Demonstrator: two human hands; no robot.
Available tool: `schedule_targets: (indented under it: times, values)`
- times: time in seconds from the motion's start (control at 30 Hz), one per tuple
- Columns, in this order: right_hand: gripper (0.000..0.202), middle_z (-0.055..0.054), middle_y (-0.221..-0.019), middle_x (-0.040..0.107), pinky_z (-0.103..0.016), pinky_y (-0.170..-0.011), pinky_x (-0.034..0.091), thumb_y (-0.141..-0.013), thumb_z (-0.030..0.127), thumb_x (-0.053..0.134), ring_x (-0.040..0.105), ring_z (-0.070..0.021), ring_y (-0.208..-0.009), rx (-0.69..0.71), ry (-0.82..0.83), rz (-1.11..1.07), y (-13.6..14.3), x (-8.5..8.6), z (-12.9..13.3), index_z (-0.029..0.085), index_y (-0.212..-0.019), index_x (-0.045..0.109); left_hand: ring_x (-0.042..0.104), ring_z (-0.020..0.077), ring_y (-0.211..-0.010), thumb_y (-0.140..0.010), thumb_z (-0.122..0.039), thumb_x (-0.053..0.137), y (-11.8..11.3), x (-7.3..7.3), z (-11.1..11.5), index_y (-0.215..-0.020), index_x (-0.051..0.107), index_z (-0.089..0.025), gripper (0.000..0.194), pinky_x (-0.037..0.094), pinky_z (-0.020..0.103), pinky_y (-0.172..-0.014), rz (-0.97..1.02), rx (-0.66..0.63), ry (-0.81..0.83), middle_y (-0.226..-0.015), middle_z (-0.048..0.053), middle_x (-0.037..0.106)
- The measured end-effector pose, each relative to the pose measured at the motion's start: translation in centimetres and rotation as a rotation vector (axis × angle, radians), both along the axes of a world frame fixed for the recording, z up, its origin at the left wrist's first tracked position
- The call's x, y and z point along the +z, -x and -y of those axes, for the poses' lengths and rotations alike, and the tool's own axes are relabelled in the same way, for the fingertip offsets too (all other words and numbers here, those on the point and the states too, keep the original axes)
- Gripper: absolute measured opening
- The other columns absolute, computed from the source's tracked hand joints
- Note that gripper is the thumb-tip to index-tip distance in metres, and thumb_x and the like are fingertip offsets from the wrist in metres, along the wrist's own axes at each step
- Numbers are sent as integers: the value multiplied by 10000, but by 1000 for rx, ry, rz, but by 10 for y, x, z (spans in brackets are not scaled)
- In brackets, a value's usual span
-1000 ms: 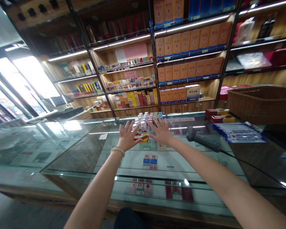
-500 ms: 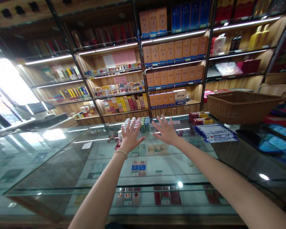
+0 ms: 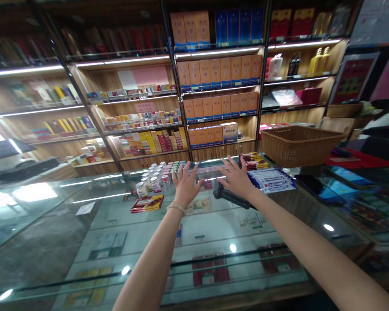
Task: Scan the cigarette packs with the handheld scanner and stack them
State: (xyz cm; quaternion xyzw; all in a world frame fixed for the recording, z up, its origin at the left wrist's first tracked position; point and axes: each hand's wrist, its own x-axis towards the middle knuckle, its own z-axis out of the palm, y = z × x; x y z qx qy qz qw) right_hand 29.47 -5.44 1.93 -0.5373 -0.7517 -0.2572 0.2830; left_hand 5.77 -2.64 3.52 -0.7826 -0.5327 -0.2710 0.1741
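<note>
Both arms reach out over a glass display counter (image 3: 214, 235). My left hand (image 3: 186, 185) has its fingers spread and holds nothing; a light bracelet (image 3: 176, 208) is on its wrist. Just left of it stand rows of small round containers (image 3: 155, 181), with red and yellow packets (image 3: 147, 204) lying in front. My right hand (image 3: 236, 179) is also spread, with nothing in its grasp. Below and partly behind it lies a black handheld device (image 3: 228, 196), perhaps a scanner. Blue and white packets (image 3: 272, 180) lie to the right of that hand, with more red and yellow packets (image 3: 257, 160) behind them.
A brown woven basket (image 3: 301, 147) stands on the counter's right side. Nearer lie a dark tray-like object (image 3: 309, 183) and blue-screened items (image 3: 337, 192). Lit shelves (image 3: 220, 116) with boxes and bottles line the back wall. Cigarette-like packs (image 3: 210, 270) show under the glass.
My view has swung to the right, so shelves and counter goods appear further left. The black device by my right hand and the red packets on the left now show. Both hands stay spread.
</note>
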Motion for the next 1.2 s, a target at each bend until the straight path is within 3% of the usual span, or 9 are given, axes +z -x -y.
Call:
schedule_targets:
  times: [0.2,0.37,0.6,0.93,1.2]
  values:
    - [372,-138,-1584,544,-689,-1252,37,-1041,426,521,388,-339,-1521,-5,-40,-38,-18,-11,-2,241,-1303,710,299,356,-1570,-992,-468,565,-32,-6,0,-1532,542,-308,564,140,657,-1291,-6,-94,-49,-1661,86,446]
    - [354,-136,-1574,555,-684,-1252,50,-1046,411,524,404,-335,-1513,-38,-23,-84,-23,-16,-1,243,-1291,716,322,360,-1555,-993,-473,563,-44,-13,-3,-1516,559,-317,546,140,668,-1284,8,-93,-77,-1648,92,462]
    - [401,-144,-1607,514,-693,-1253,29,-1048,439,496,376,-345,-1529,-67,25,-90,-35,-6,-5,243,-1335,697,324,364,-1551,-1004,-479,541,-53,-6,-3,-1502,579,-290,534,150,655,-1281,-3,-68,-33,-1654,115,448]
    - [399,-146,-1594,527,-682,-1243,75,-1040,423,485,395,-337,-1513,-177,11,-106,-96,0,-8,236,-1319,700,280,358,-1579,-1013,-465,514,-101,9,-5,-1518,564,-278,541,152,633,-1293,35,-104,12,-1680,101,408]
    - [398,-148,-1608,512,-699,-1231,80,-1038,407,488,374,-337,-1524,-247,32,-87,-144,-11,-8,226,-1332,685,304,344,-1572,-1012,-466,525,-150,7,-12,-1518,563,-273,543,186,613,-1292,61,-149,37,-1676,110,411]
